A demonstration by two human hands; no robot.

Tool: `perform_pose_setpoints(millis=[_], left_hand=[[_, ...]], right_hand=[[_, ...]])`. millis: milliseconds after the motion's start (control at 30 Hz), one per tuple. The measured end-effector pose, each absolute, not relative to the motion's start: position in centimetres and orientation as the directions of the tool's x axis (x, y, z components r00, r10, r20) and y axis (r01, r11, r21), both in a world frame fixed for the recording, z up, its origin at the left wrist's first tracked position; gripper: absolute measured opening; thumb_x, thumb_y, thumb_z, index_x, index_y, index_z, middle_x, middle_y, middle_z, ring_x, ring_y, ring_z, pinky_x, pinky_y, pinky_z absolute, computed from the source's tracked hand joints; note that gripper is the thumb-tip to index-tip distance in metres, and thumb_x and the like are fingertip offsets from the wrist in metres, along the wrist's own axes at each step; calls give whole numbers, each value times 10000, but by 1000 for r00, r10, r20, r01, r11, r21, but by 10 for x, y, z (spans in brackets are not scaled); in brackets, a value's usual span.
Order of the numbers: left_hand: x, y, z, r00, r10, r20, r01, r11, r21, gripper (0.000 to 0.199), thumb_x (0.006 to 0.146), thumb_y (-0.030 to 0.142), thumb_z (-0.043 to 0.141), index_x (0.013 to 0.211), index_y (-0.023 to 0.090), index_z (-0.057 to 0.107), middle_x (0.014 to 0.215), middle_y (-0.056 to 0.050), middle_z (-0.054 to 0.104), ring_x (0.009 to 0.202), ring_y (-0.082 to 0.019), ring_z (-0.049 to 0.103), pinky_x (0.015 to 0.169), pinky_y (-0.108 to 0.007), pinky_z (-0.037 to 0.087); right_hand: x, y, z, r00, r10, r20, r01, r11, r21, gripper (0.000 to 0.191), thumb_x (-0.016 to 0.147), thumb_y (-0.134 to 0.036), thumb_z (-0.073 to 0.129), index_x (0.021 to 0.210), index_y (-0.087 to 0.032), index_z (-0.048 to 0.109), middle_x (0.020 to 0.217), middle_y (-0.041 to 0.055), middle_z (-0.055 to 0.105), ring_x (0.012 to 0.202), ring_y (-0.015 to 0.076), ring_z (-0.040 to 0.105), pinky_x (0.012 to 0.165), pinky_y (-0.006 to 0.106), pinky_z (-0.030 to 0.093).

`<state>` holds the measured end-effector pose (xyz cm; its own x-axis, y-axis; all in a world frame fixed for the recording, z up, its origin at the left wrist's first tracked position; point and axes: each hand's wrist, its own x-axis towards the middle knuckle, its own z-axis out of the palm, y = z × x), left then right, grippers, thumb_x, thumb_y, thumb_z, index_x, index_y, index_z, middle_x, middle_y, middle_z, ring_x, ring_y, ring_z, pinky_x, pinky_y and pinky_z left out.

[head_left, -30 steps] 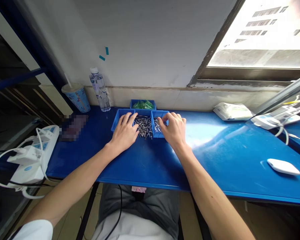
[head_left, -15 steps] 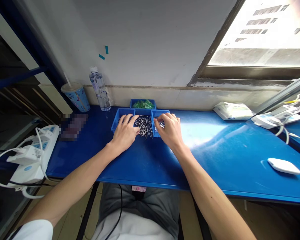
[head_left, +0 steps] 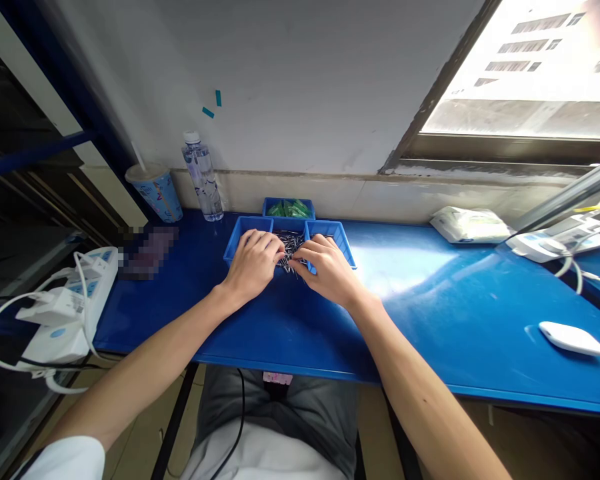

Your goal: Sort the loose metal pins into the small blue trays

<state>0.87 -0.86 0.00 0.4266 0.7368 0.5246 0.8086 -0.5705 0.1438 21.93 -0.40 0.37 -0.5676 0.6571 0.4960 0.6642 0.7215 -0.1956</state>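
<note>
Btwn blue bins point(head_left: 244, 231), silver pins point(head_left: 291, 244) heaped; L hand point(head_left: 253, 267), R hand point(head_left: 327, 268) curled over, grip unclear.

Shiny metal pins point(head_left: 291, 244), matt blue plastic trays point(head_left: 330, 230), glossy blue tabletop point(head_left: 430, 320), clear plastic bottle point(head_left: 203, 183)

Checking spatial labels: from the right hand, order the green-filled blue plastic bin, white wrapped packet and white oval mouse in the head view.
Right hand:
1. Blue plastic bin: behind, by the wall.
2. White wrapped packet: right, back edge.
3. White oval mouse: far right, front.
</note>
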Motion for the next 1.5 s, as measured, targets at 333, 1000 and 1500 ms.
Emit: perform_pose_setpoints(millis=[333, 1000, 1500], left_hand=[[11, -10, 3, 331, 754, 568, 743, -579, 335, 72, 1068, 222, 607, 1008, 214, 646, 875, 16, 763, 854, -194, 676, 1061, -416, 453], [6, -8, 4, 343, 717, 607, 627, -656, 420, 124, 1038, 326, 684, 964, 232, 718, 924, 19, 831, 858, -182, 754, 1049, -408, 476], [7, -8, 2, 336, 754, 564, 665, -614, 425, 170, 1033, 350, 689, 949, 228, 772, 912, -10, 793, 842, -189, 678, 817, -337, 514]], right_hand=[[217, -5, 2, -622, 634, 459, 623, 756, -200, 171, 1059, -266, 617, 968, -210, 750, 942, 66, 762, 932, 254, 554, 855, 405, 406], [214, -6, 3, -438, 738, 513, 667, 649, -365, 296, 1097, -441, 526, 1000, -226, 704, 926, 70, 775, 914, 258, 598, 873, 421, 432], [217, -1, 1, -467, 727, 503, 667, 663, -340, 242, 1086, -232, 499, 1011, -232, 730, 932, 60, 775, 907, 255, 600, 852, 404, 416]])
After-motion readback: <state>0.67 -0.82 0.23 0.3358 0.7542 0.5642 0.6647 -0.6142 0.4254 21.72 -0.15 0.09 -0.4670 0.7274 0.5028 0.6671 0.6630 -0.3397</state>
